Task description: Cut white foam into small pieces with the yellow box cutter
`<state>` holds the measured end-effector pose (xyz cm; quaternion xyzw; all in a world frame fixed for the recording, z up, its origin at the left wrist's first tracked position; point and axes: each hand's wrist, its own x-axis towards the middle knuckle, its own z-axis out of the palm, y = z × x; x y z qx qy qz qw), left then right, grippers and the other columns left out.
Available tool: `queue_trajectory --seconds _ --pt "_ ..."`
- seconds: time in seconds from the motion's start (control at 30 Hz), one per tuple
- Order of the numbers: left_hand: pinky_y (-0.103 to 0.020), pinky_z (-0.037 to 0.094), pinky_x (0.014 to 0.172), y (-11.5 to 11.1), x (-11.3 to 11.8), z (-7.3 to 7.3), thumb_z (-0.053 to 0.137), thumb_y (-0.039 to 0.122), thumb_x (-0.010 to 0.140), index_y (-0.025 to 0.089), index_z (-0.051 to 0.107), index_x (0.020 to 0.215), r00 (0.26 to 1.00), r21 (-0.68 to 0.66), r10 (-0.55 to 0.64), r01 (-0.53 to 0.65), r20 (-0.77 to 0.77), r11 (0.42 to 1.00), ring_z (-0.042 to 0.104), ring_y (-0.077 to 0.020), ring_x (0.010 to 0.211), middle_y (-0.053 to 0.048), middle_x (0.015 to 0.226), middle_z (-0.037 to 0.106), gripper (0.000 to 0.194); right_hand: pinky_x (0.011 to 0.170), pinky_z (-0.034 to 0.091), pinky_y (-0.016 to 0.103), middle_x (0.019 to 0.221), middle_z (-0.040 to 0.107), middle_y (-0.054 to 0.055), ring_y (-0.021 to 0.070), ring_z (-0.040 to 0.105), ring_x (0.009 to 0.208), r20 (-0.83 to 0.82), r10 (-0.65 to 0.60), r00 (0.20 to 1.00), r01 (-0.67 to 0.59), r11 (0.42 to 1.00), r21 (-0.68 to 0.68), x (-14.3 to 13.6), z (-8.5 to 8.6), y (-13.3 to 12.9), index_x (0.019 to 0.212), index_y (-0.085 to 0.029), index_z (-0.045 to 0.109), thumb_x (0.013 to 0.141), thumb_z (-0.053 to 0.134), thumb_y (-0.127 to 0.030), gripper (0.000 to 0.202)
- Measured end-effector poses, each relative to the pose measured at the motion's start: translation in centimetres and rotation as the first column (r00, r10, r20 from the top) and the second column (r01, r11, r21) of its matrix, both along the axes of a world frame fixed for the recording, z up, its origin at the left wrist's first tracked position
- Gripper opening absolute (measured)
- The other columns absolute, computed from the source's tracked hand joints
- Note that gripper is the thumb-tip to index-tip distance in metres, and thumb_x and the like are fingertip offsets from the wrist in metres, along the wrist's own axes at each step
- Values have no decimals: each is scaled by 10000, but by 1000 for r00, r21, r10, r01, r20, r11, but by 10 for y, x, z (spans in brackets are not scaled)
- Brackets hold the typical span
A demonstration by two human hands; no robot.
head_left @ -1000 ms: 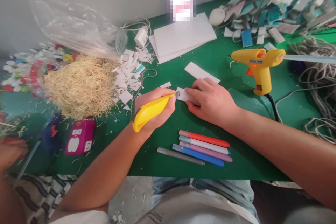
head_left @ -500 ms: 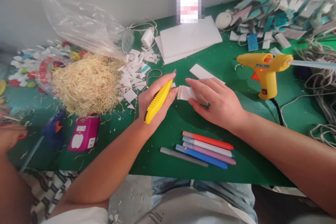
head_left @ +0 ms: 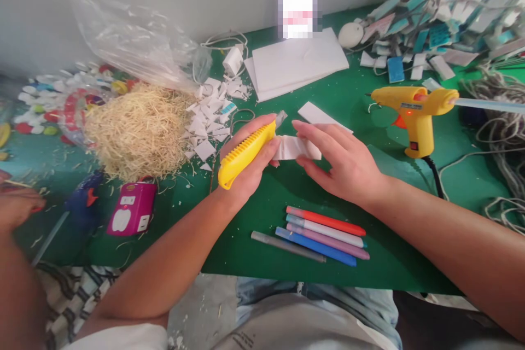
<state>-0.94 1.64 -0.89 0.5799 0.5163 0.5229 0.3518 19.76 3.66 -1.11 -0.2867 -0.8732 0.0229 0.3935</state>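
My left hand [head_left: 248,158] is closed around a yellow utility knife [head_left: 246,156], its blade pointing up and away. The thumb and a fingertip of that hand also meet the left end of a small white board piece [head_left: 289,147]. At the piece's right end is my right hand [head_left: 342,158], fingers and thumb curved around it; their exact contact is partly hidden. Behind the right hand, a white strip [head_left: 322,116] lies on the green table [head_left: 229,219].
Several markers [head_left: 324,229] lie in front. A yellow glue gun [head_left: 418,109] stands right, near grey cord. White sheets [head_left: 301,63] lie at the back. Left are wood shavings [head_left: 139,128], white scraps [head_left: 207,120], a magenta power adapter [head_left: 132,209] and another person's hand [head_left: 18,202].
The white piece has turned and shifted slightly left, its left end now at my left fingers. The knife in my left hand has tilted flatter, with more blade showing.
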Motion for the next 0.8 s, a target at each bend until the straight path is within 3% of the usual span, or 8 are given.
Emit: queue_trajectory --seconds 0.2,0.4,0.57,0.8 --pt "-250 607 506 -5 5 5 820 479 848 273 729 1202 996 -35 0 3 86 999 684 -122 589 -11 966 764 419 841 611 433 1216 743 151 289 708 1043 22 13 1000 -12 1000 -28 -1 -2 1 1468 -142 503 907 685 -260 601" --pt "-278 605 510 -10 8 8 796 517 858 278 715 1225 996 -41 -16 20 90 999 657 -119 548 -14 964 767 446 881 631 386 1205 748 142 245 723 1073 -1 34 999 -34 998 -57 -1 -2 -2 1412 -163 575 964 593 -170 448" --pt "-240 573 468 -13 10 8 829 514 825 277 729 1200 988 -20 -7 10 155 1000 612 -100 510 2 854 748 455 908 631 326 1210 744 195 239 731 1121 -15 52 999 -53 997 -55 0 0 -4 1273 -80 623 954 606 -146 326" --pt "-209 582 515 -17 8 5 781 396 902 312 734 1221 983 47 -65 58 171 997 625 -74 557 -2 1016 762 333 907 630 316 1262 730 157 218 722 1165 -31 77 997 -79 993 -89 -1 1 -5 1312 -154 566 962 596 -160 351"
